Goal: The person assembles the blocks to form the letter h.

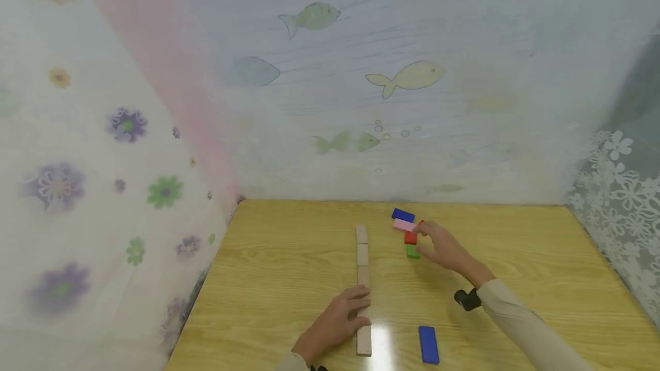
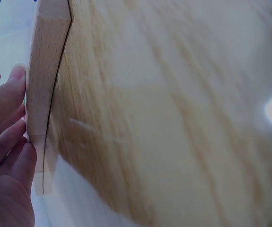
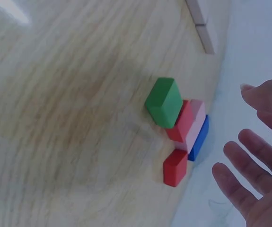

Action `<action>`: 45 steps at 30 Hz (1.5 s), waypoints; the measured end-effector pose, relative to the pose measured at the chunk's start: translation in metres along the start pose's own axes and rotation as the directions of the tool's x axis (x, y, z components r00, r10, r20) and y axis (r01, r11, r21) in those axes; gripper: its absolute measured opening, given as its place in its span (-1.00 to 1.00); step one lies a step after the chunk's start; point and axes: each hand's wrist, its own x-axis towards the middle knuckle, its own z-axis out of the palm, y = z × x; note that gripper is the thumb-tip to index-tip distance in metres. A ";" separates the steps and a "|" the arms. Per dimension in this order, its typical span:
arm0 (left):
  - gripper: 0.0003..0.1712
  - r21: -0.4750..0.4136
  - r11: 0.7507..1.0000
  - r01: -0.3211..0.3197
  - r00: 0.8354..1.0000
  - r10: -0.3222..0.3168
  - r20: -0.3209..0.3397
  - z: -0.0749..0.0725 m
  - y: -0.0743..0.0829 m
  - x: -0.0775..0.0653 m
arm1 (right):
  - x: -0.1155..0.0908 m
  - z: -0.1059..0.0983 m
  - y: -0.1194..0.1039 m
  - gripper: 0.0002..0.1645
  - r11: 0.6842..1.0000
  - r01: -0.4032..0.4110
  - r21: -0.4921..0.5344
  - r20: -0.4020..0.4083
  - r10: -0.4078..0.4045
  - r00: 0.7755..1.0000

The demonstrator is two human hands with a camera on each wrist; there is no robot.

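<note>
A straight row of plain wooden blocks (image 1: pixel 363 275) runs from front to back on the table. My left hand (image 1: pixel 337 316) rests against the row near its front end. In the left wrist view, its fingertips (image 2: pixel 27 151) touch one long side of the blocks. My right hand (image 1: pixel 443 248) hovers by a cluster of coloured blocks, its fingers apart and holding nothing. That cluster has a green block (image 3: pixel 164 102), a red block (image 3: pixel 182 120), a second red block (image 3: pixel 175 168), a pink block (image 3: pixel 195 125) and a blue block (image 3: pixel 199 138).
Another blue block (image 1: pixel 428 344) lies alone near the front of the wooden table (image 1: pixel 541 279), right of the row. A painted wall (image 1: pixel 319 102) rises behind the table's back edge, and a flowered wall (image 1: pixel 103 216) stands on the left.
</note>
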 end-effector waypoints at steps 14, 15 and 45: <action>-0.51 -0.004 1.000 0.003 1.000 -0.003 -0.004 0.002 -0.001 -0.001 | 0.045 0.009 0.035 -0.66 0.990 -0.139 0.023 0.050 0.138 0.989; -0.51 -0.006 1.000 0.001 1.000 -0.001 -0.004 0.001 -0.001 0.000 | 0.049 0.010 0.036 -0.65 0.990 -0.138 0.016 0.053 0.137 0.989; -0.51 0.037 0.998 -0.053 0.998 0.053 -0.017 0.001 -0.001 -0.001 | 0.083 0.034 0.048 -0.64 0.908 0.175 -0.380 0.225 -0.092 0.970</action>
